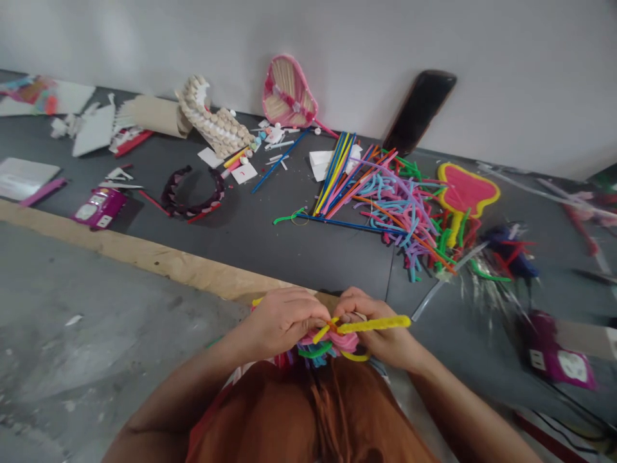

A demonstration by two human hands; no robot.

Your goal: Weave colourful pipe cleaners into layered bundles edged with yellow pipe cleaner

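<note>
My left hand (282, 319) and my right hand (380, 331) are closed close together over my lap, pinching a small bundle of coloured pipe cleaners (324, 347). A yellow pipe cleaner (373, 325) sticks out to the right between the fingers of both hands. Pink, green and blue loops show under the fingers. A big heap of loose pipe cleaners (402, 206) lies on the dark mat (270, 231) ahead of my hands.
A pink-and-yellow heart shape (465, 190), a pink fan-like piece (288, 93), a dark headband (193, 193), a beige egg-carton piece (214, 122), a phone leaning on the wall (418, 110), two purple devices (99, 207) (559, 357) and paper scraps lie about. A wooden strip (154, 257) edges the mat.
</note>
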